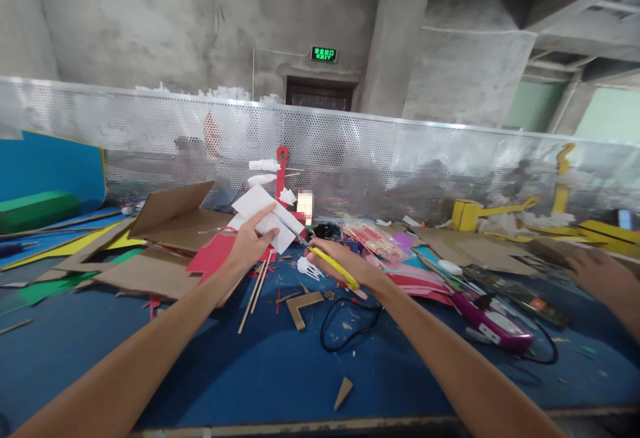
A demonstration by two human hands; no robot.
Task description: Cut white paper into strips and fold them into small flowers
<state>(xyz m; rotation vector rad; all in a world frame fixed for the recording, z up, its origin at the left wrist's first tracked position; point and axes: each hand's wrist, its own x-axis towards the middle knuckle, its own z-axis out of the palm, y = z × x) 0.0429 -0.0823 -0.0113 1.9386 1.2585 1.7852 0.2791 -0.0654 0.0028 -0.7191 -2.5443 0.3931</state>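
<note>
My left hand (253, 238) is closed on a sheet of white paper (259, 202), held up above the blue table with a slit running into it. In my right hand (345, 261) is a pair of scissors (333, 266) with yellow handles. Their blades point left and meet the paper's right edge. Below the paper lie thin wooden sticks (256, 291) and a white cut-out with finger-like strips (309, 268). Red card (213, 256) lies beside my left wrist. An L-shaped cardboard piece (303, 308) rests between my forearms.
Brown cardboard (170, 221) is heaped at the left. A black cable (327, 338) loops on the blue table (240, 385). To the right lie a purple glue gun (495, 325) and a co-worker's hand (600, 278). A perforated metal screen (350, 165) closes off the back.
</note>
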